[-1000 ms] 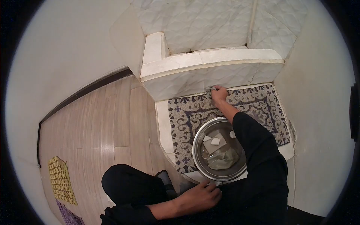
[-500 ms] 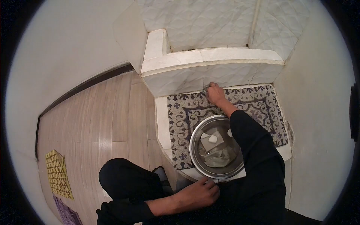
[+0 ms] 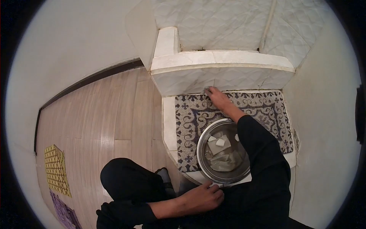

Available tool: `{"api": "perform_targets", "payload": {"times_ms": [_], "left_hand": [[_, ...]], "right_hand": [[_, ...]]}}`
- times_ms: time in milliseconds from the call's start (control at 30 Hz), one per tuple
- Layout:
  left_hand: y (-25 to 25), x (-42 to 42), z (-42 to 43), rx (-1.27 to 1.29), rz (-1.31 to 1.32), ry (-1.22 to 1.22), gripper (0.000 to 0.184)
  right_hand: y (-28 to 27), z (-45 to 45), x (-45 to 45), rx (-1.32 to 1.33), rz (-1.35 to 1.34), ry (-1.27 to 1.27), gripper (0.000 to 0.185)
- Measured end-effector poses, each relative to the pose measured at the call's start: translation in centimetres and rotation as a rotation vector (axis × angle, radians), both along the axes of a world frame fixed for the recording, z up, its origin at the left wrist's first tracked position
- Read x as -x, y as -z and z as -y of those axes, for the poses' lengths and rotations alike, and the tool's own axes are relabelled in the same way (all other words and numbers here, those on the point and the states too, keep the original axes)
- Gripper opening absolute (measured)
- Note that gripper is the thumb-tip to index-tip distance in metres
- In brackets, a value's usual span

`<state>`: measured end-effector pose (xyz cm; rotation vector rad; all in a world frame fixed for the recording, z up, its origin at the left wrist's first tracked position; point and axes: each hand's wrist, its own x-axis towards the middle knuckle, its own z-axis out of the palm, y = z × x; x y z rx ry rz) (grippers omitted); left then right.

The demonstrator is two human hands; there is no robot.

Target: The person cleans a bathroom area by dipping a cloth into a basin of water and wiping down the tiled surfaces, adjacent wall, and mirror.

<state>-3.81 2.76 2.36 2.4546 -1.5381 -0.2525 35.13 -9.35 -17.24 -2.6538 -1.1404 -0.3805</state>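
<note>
My right hand (image 3: pixel 218 98) reaches over the patterned mat to the foot of the tiled ledge. Its fingers are closed on a small greyish piece, mostly hidden, pressed low against the tile where wall and mat meet. My left hand (image 3: pixel 204 197) rests near my lap, fingers loosely curled, with nothing visible in it. Just beyond it is a round metal basin (image 3: pixel 202 164) of water. In the basin are a greyish wet cloth (image 3: pixel 225 163), a flat grey square piece (image 3: pixel 225 147) and small white pieces (image 3: pixel 220 142). My right sleeve covers part of the basin's right side.
The grey and purple mat (image 3: pixel 185 133) lies on a raised white step (image 3: pixel 169 118) below the tiled ledge (image 3: pixel 228 59). Wood-look flooring (image 3: pixel 103 126) spreads to the left, with a yellow patterned mat (image 3: pixel 57 170) and a purple one (image 3: pixel 65 210). A wall (image 3: pixel 320 114) borders the right.
My right hand has shifted slightly left along the base of the ledge. The whole view has moved a little, so the step and basin appear farther right. My left hand stays put.
</note>
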Motion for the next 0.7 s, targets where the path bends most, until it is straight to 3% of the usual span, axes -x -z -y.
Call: {"api": "perform_targets", "payload": {"times_ms": [33, 233, 367, 533, 633, 700], "left_hand": [[-0.1, -0.2, 0.1, -0.012, -0.002, 0.012, 0.034], [-1.3, -0.4, -0.2, -0.054, -0.005, -0.004, 0.034], [-0.8, 0.3, -0.5, 0.111, 0.028, -0.074, 0.019], [-0.7, 0.6, -0.7, 0.127, 0.034, -0.063, 0.018], [-0.9, 0.3, -0.8, 0.123, 0.026, -0.044, 0.018], [-1.4, 0.1, -0.7, 0.073, -0.004, -0.027, 0.025]], "right_hand": [[-0.5, -0.4, 0.4, 0.058, 0.048, -0.047, 0.039], [-2.5, 0.9, 0.0, 0.436, 0.068, 0.049, 0.026], [-1.3, 3.3, -0.8, 0.345, 0.127, 0.155, 0.017], [-0.3, 3.6, -0.8, 0.238, 0.183, 0.088, 0.022], [-0.5, 4.6, -0.9, 0.350, 0.250, 0.069, 0.025], [0.4, 7.1, -2.3, 0.302, 0.145, 0.143, 0.017]]}}
